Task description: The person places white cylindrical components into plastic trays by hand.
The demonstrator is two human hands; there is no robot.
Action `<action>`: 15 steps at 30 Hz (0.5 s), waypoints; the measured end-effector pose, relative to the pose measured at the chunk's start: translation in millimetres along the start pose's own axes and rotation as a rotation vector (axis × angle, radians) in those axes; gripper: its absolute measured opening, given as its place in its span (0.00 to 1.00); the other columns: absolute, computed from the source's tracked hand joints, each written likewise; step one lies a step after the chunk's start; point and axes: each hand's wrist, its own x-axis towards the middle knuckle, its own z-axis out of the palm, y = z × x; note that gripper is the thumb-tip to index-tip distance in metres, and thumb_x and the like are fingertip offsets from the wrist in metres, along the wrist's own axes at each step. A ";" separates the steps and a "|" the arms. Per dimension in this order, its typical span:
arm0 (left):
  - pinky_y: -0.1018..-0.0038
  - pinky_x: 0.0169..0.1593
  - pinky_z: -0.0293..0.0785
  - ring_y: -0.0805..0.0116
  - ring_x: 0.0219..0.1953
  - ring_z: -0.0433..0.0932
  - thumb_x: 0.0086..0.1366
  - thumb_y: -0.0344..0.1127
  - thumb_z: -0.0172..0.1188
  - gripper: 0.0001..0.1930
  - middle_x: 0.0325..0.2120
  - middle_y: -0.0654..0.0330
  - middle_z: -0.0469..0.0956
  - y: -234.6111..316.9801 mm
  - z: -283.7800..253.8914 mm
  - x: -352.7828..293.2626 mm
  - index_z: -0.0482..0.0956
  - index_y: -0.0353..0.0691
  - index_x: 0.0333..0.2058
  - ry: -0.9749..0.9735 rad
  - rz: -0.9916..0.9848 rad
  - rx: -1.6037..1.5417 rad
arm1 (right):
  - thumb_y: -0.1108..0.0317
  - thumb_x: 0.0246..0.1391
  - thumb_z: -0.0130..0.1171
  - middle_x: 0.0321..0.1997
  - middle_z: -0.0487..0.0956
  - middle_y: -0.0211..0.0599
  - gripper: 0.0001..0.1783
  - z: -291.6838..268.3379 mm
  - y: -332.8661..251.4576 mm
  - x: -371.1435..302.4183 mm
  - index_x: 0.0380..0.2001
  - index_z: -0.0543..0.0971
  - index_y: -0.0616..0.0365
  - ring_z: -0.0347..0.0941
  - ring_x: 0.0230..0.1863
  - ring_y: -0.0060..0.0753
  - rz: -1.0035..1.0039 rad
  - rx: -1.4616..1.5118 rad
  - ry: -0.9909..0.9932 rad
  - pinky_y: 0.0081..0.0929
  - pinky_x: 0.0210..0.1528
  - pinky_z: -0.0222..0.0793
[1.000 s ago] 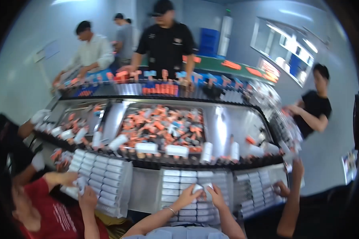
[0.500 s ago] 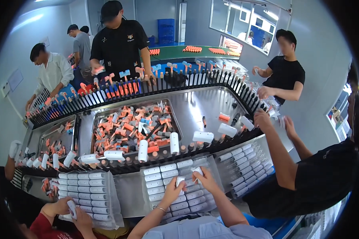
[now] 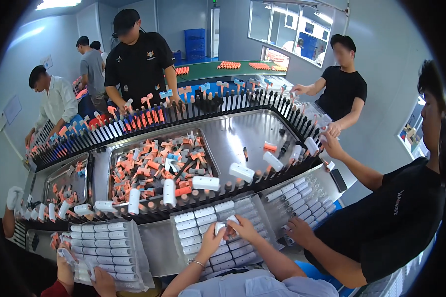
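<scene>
"How is the grip set?"

"A small white piece (image 3: 219,228) is pinched in the left hand (image 3: 211,242), and a second white piece (image 3: 232,219) is pinched in the right hand (image 3: 245,230). Both sets of fingers are closed. The hands are held near each other; whether the two pieces touch cannot be told."

"Where is this done?"

"Over a clear plastic tray (image 3: 247,207), in which white cylinders (image 3: 189,232) are laid in rows. By the look of it, rows are used so that each piece is kept apart and easily reached. The pieces are likely held by the fingertips because they are small and smooth."

"What lies beyond?"

"A metal counter (image 3: 156,240) is placed under the tray. Past it, white shells (image 3: 205,183) are propped on upright pegs (image 3: 228,187), perhaps to be kept off the surface. Orange and grey parts (image 3: 151,166) are heaped loosely behind them."
</scene>
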 end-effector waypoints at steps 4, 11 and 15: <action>0.80 0.30 0.72 0.75 0.25 0.76 0.64 0.35 0.53 0.12 0.26 0.61 0.76 0.4 3.3 1.9 0.69 0.34 0.42 -0.010 0.013 0.030 | 0.59 0.56 0.54 0.23 0.75 0.31 0.13 -4.3 3.9 1.3 0.32 0.72 0.60 0.71 0.21 0.20 -0.025 0.028 -0.017 0.19 0.23 0.67; 0.79 0.30 0.72 0.76 0.25 0.75 0.64 0.35 0.53 0.12 0.26 0.62 0.75 -6.1 9.5 8.7 0.69 0.34 0.43 0.009 0.017 0.011 | 0.59 0.56 0.54 0.22 0.75 0.30 0.14 -12.7 6.0 4.8 0.32 0.72 0.60 0.71 0.22 0.20 -0.043 -0.006 -0.017 0.19 0.24 0.66; 0.79 0.30 0.72 0.75 0.26 0.76 0.64 0.35 0.53 0.13 0.26 0.61 0.75 -8.9 13.3 13.4 0.69 0.34 0.43 0.005 0.010 0.020 | 0.59 0.56 0.54 0.22 0.75 0.31 0.14 -18.5 6.9 8.5 0.32 0.72 0.60 0.71 0.22 0.20 -0.028 0.030 -0.026 0.19 0.24 0.66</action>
